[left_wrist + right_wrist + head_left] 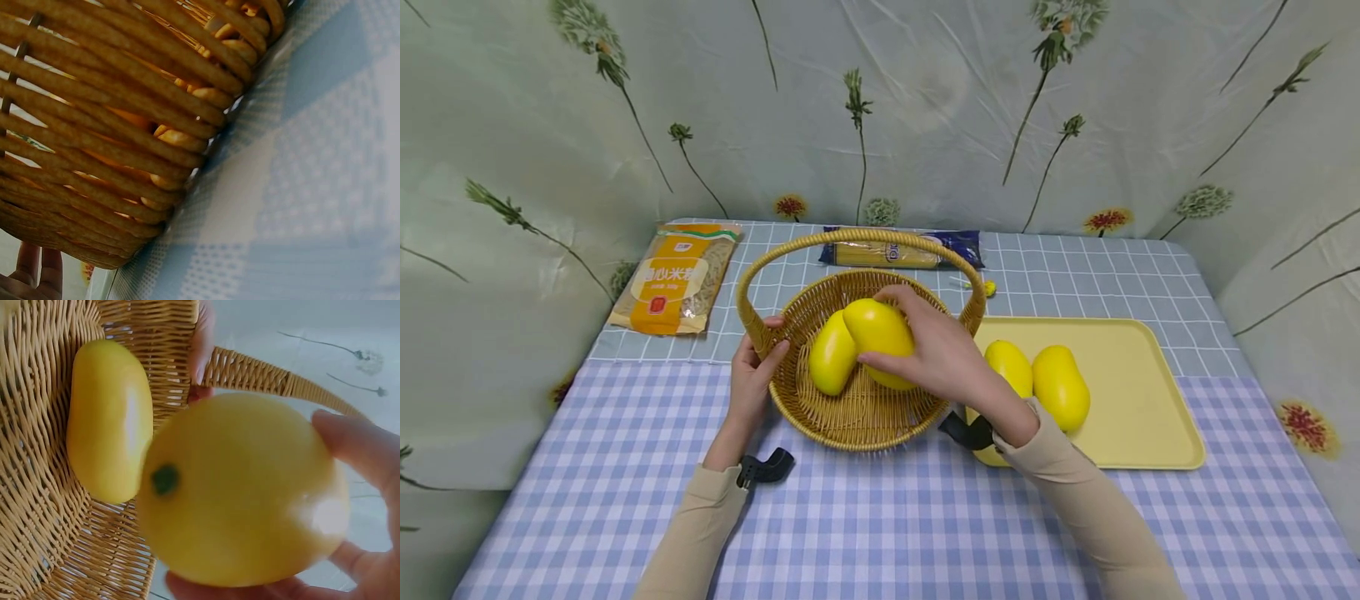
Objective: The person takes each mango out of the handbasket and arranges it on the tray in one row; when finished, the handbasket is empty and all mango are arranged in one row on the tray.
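Observation:
A round wicker basket with a tall arched handle stands at the middle of the table. My left hand grips its left rim by the foot of the handle, thumb on the inside. In the left wrist view the woven side fills much of the picture, with fingers at the lower left. My right hand holds a yellow mango over the basket, fingers and thumb spread around it. Another mango lies inside, on the left half of the basket floor.
Right of the basket, a yellow tray bears two mangoes, partly behind the right forearm. An orange food bag lies at the back left. Behind the handle are a pasta pack and a small yellow item.

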Demonstrator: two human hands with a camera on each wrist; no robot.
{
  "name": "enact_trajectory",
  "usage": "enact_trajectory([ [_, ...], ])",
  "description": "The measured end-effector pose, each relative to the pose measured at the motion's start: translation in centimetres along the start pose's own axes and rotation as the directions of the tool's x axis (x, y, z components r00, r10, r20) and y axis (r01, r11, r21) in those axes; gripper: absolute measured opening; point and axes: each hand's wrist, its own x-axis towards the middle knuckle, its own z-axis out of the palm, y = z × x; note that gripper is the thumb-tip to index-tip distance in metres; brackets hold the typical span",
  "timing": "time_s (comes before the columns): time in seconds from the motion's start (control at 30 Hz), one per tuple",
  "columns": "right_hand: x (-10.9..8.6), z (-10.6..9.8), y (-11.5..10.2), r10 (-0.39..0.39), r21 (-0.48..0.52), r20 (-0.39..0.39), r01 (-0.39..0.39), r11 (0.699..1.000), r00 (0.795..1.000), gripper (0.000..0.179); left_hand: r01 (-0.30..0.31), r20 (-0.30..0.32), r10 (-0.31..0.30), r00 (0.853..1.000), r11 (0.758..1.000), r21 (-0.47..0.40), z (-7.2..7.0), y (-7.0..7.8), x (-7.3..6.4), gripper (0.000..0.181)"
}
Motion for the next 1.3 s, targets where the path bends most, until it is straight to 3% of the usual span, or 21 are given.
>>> enact_trajectory([
  [0.43,-4.2,-1.1,0.9,-0.039,0.211,-0.114,0.062,0.975,0.993,0.067,0.002,0.005,-0.002,1.000,1.000,-0.001,0.0,0.1,0.0,0.030],
  [0.67,-6.1,-1.0,2.9,-0.132,0.272,-0.286,0.212,0.939,0.949,0.072,0.012,-0.001,-0.012,1.000,1.000,0.014,0.1,0.2,0.0,0.030],
  [0.83,-7.8,-1.3,4.7,-0.135,0.303,-0.384,0.263,0.916,0.913,0.072,0.018,-0.001,-0.018,1.000,1.000,0.014,0.0,0.2,0.0,0.031],
  [0.93,-8.8,-1.8,5.7,-0.081,0.303,-0.440,0.232,0.924,0.894,0.072,0.019,0.001,-0.019,1.000,1.000,0.013,0.0,0.2,0.0,0.032],
  [1.1,-10.3,-2.6,7.8,0.068,0.319,-0.504,0.113,0.941,0.861,0.073,0.023,-0.003,-0.023,1.000,1.000,0.015,0.1,0.3,0.0,0.032],
  [1.3,-11.7,-4.2,10.5,0.192,0.317,-0.566,-0.004,0.948,0.802,0.070,0.025,-0.006,-0.025,1.000,1.000,0.004,0.1,0.3,0.0,0.031],
])
